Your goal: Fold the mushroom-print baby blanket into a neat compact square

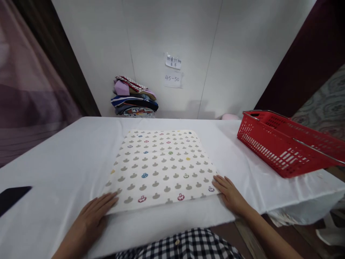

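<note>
The patterned cloth (161, 168) is laid flat mid-table; its near corners are pinned under flat, open palms — left hand (93, 216) at seven o'clock, right hand (229, 194) at five. Smoothing appears underway — pinching both corners would likely be required next.

My view is evenly, softly lit from above; shadows are faint, the centre is sharp, and the frame's edges bow and smear.

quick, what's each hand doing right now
Left hand: open, flat, fingertips on the near left corner of the patterned cloth, holding nothing.
Right hand: open, flat on the cloth's near right corner, holding nothing.
</note>
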{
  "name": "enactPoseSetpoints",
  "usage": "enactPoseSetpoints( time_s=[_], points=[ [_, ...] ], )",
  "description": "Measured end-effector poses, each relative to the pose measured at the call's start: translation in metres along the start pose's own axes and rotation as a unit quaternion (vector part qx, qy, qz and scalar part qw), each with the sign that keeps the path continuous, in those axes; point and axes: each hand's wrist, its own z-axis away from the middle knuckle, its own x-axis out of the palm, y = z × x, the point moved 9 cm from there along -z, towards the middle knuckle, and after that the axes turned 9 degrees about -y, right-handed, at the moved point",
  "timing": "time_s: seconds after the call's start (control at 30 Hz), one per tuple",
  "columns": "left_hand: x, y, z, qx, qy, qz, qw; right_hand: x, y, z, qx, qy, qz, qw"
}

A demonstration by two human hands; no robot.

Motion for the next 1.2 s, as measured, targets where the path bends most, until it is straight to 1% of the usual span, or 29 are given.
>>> enactPoseSetpoints(
  time_s=[0.1,0.2,0.3,0.4,0.5,0.57,0.63,0.67,0.7,0.8,0.83,0.9,1.0,1.07,1.13,1.2],
  points=[
    [-0.001,-0.004,-0.004,-0.025,0.006,0.002,1.000,0.001,0.000,-0.002,0.003,0.003,0.025,1.000],
    [-0.004,0.002,-0.008,-0.025,0.004,-0.007,1.000,0.001,-0.001,-0.004,0.009,0.003,0.048,0.999],
    [-0.008,0.024,-0.016,-0.005,-0.001,-0.015,1.000,0.001,-0.010,-0.009,0.009,0.004,0.053,0.999],
    [-0.008,0.057,-0.028,0.038,-0.008,-0.005,0.999,0.000,-0.030,-0.015,-0.011,-0.006,0.032,0.999],
    [-0.007,0.087,-0.042,0.079,-0.005,0.015,0.997,-0.004,-0.054,-0.021,-0.048,-0.035,-0.021,0.998],
    [-0.007,0.100,-0.048,0.097,0.003,0.025,0.995,-0.008,-0.065,-0.026,-0.077,-0.056,-0.075,0.993],
    [-0.008,0.108,-0.053,0.105,0.008,0.031,0.994,-0.015,-0.062,-0.034,-0.084,-0.054,-0.131,0.986],
    [-0.008,0.109,-0.054,0.107,0.006,0.034,0.994,-0.020,-0.053,-0.040,-0.066,-0.038,-0.153,0.985],
    [-0.009,0.110,-0.055,0.109,0.003,0.037,0.993,-0.025,-0.039,-0.047,-0.029,-0.012,-0.169,0.985],
    [-0.012,0.103,-0.058,0.097,0.001,0.050,0.994,-0.038,0.017,-0.067,0.122,0.070,-0.180,0.974],
    [-0.015,0.096,-0.059,0.081,0.006,0.054,0.995,-0.041,0.032,-0.075,0.155,0.084,-0.179,0.968],
    [-0.019,0.075,-0.063,0.030,0.022,0.059,0.998,-0.045,0.052,-0.094,0.195,0.090,-0.172,0.961],
    [-0.021,0.037,-0.065,-0.061,0.040,0.060,0.996,-0.046,0.069,-0.126,0.247,0.056,-0.146,0.956],
    [-0.019,0.016,-0.063,-0.121,0.041,0.048,0.991,-0.044,0.077,-0.145,0.278,0.034,-0.131,0.951],
    [-0.015,0.005,-0.059,-0.158,0.034,0.042,0.986,-0.042,0.083,-0.162,0.299,0.023,-0.125,0.946],
    [-0.011,0.002,-0.057,-0.171,0.027,0.055,0.983,-0.038,0.090,-0.176,0.320,0.018,-0.124,0.939]
  ],
)
